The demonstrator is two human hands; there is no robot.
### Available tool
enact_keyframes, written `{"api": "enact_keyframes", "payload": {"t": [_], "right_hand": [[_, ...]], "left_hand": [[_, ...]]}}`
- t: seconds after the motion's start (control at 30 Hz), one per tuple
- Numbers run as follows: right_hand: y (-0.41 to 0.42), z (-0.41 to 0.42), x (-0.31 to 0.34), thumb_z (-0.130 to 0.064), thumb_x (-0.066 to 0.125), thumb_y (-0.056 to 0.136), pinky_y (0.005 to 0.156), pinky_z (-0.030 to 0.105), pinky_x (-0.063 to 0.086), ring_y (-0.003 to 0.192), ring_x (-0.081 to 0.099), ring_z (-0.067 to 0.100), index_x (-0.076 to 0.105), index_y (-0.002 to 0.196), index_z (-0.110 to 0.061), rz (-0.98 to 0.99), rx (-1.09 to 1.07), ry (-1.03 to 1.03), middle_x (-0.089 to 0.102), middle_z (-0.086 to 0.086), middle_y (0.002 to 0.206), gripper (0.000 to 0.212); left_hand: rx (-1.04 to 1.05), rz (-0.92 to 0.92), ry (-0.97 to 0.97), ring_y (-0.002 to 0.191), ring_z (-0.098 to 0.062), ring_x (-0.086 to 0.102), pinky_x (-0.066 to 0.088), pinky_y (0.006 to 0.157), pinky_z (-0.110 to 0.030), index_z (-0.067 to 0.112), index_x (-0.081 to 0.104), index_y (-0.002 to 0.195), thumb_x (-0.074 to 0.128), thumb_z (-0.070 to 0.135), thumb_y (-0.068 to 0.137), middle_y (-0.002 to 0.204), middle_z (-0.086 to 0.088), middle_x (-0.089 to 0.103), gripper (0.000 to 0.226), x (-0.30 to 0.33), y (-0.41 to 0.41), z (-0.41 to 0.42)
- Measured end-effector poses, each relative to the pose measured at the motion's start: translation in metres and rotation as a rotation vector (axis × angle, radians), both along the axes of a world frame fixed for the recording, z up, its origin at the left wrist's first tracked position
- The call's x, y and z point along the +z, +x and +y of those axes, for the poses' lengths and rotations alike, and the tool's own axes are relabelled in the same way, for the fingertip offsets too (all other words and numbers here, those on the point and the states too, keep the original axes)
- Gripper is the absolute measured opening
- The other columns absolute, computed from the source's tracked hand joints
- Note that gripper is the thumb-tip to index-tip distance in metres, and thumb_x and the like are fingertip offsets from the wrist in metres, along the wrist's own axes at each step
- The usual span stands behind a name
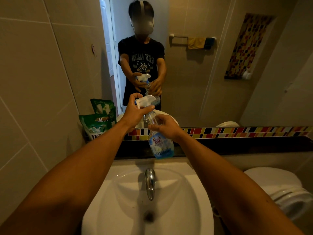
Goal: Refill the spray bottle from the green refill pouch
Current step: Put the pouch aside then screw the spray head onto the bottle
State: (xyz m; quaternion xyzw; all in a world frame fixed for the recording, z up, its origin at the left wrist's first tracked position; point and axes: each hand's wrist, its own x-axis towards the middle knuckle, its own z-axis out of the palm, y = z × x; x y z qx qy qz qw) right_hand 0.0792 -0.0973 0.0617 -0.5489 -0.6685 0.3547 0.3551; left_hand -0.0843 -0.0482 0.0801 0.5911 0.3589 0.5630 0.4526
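Note:
A clear spray bottle [160, 146] with a blue-and-white label stands on the dark ledge behind the sink, a little blue liquid at its bottom. My right hand [163, 127] grips its upper body. My left hand [137, 109] is wrapped around the white-and-blue trigger head [147, 100] at the bottle's neck. The green refill pouch [96, 126] stands upright on the ledge at the left, against the tiled wall, apart from both hands. The mirror doubles the pouch and my hands.
A white sink [177, 177] with a chrome tap [149, 182] lies just below the ledge [237, 146]. A white toilet [284, 189] sits at the lower right. A large mirror [203, 73] rises behind the ledge above a coloured mosaic strip [245, 131].

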Motion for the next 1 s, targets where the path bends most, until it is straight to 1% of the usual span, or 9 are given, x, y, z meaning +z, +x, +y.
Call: {"api": "enact_keyframes", "payload": {"t": [0.13, 0.23, 0.33, 0.47, 0.57, 0.73, 0.8, 0.9, 1.0], "right_hand": [[0.001, -0.002, 0.002, -0.025, 0.076, 0.091, 0.070, 0.025, 0.054, 0.084, 0.066, 0.013, 0.066, 0.119, -0.005, 0.022, -0.001, -0.002, 0.069, 0.001, 0.097, 0.035], [0.003, -0.002, 0.001, -0.026, 0.078, 0.090, 0.083, 0.036, 0.057, 0.097, 0.069, 0.024, 0.066, 0.119, -0.006, 0.048, -0.004, -0.015, 0.071, 0.007, 0.106, 0.038], [0.004, -0.003, 0.002, -0.027, 0.078, 0.089, 0.094, 0.049, 0.058, 0.103, 0.070, 0.031, 0.066, 0.119, -0.007, 0.057, -0.002, -0.023, 0.072, 0.013, 0.111, 0.038], [0.004, -0.005, 0.005, -0.027, 0.078, 0.089, 0.096, 0.054, 0.057, 0.104, 0.070, 0.033, 0.066, 0.119, -0.006, 0.047, 0.004, -0.028, 0.072, 0.015, 0.112, 0.039], [0.005, -0.007, 0.005, -0.035, 0.081, 0.084, 0.095, 0.058, 0.056, 0.105, 0.070, 0.035, 0.065, 0.120, -0.008, 0.050, -0.006, -0.032, 0.071, 0.016, 0.114, 0.047], [0.008, -0.008, 0.003, -0.030, 0.079, 0.087, 0.094, 0.060, 0.056, 0.104, 0.070, 0.040, 0.065, 0.116, -0.004, 0.050, -0.006, -0.022, 0.071, 0.022, 0.113, 0.041], [0.007, -0.009, 0.003, -0.031, 0.080, 0.086, 0.094, 0.062, 0.055, 0.105, 0.069, 0.042, 0.066, 0.115, -0.003, 0.054, 0.000, -0.010, 0.070, 0.024, 0.113, 0.043], [0.006, -0.010, 0.006, -0.027, 0.078, 0.089, 0.095, 0.059, 0.056, 0.104, 0.070, 0.039, 0.066, 0.116, -0.003, 0.052, 0.008, -0.015, 0.071, 0.022, 0.112, 0.038], [0.007, -0.010, 0.005, -0.027, 0.078, 0.089, 0.095, 0.057, 0.057, 0.102, 0.072, 0.034, 0.066, 0.117, -0.006, 0.065, -0.001, -0.026, 0.073, 0.015, 0.111, 0.037]], "left_hand": [[0.005, 0.020, 0.005, 0.095, -0.012, 0.062, 0.056, 0.065, -0.018, 0.017, 0.044, 0.123, 0.076, -0.003, 0.082, 0.113, 0.001, 0.054, 0.056, 0.002, -0.001, -0.002], [-0.018, 0.022, -0.035, 0.094, -0.017, 0.061, 0.053, 0.060, -0.015, 0.020, 0.044, 0.125, 0.071, -0.006, 0.084, 0.118, -0.007, 0.054, 0.055, 0.006, -0.001, -0.002], [-0.026, 0.016, -0.048, 0.088, -0.013, 0.059, 0.049, 0.053, -0.012, 0.016, 0.043, 0.129, 0.071, -0.001, 0.087, 0.111, -0.002, 0.054, 0.053, 0.008, 0.000, -0.005], [0.013, 0.031, -0.007, 0.089, -0.008, 0.059, 0.053, 0.059, -0.013, 0.006, 0.041, 0.133, 0.074, -0.002, 0.085, 0.108, 0.006, 0.052, 0.060, 0.009, 0.002, -0.009], [-0.006, 0.051, -0.009, 0.090, -0.012, 0.062, 0.054, 0.062, -0.015, 0.013, 0.044, 0.131, 0.071, -0.004, 0.086, 0.113, -0.001, 0.053, 0.055, 0.010, 0.002, -0.009], [-0.015, 0.039, -0.056, 0.087, -0.013, 0.057, 0.048, 0.052, -0.011, 0.013, 0.041, 0.135, 0.067, -0.001, 0.088, 0.117, -0.007, 0.049, 0.055, 0.012, 0.006, -0.014], [-0.021, 0.021, -0.014, 0.092, -0.014, 0.060, 0.051, 0.057, -0.012, 0.013, 0.040, 0.133, 0.076, 0.005, 0.085, 0.118, -0.005, 0.052, 0.061, 0.009, 0.007, -0.015], [-0.013, 0.046, 0.034, 0.099, -0.016, 0.063, 0.057, 0.069, -0.020, 0.016, 0.041, 0.127, 0.080, 0.002, 0.081, 0.116, 0.000, 0.053, 0.062, 0.008, 0.005, -0.014], [-0.025, 0.054, -0.006, 0.094, -0.019, 0.064, 0.056, 0.066, -0.020, 0.021, 0.044, 0.128, 0.073, -0.006, 0.083, 0.125, -0.011, 0.054, 0.060, 0.011, 0.003, -0.013]]}}
